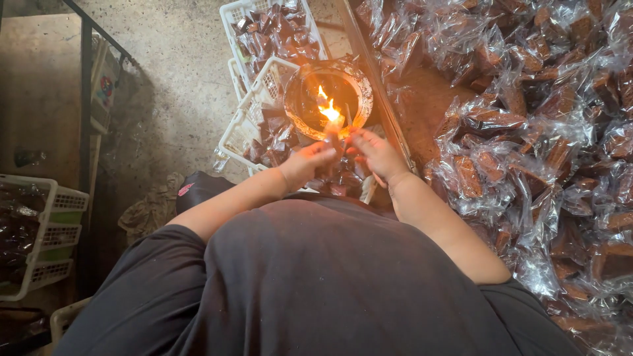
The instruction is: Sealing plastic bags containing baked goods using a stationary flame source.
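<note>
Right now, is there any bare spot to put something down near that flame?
The bare concrete floor left of the white baskets is free. A small brown patch sits between the flame bowl and the wrapped packets. Elsewhere is crowded: packets heap the right, and both hands fill the space before the flame.

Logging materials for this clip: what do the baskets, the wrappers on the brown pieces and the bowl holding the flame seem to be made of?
White baskets: likely moulded plastic, matte, with a regular open lattice.
Wrappers: thin clear plastic film, glossy and crinkled, brown pieces showing through.
Bowl holding the flame: unclear, perhaps metal or ceramic; round, its pale rim crusted and sooty.
Both the left hand and right hand pinch one wrapped piece at the flame.
</note>
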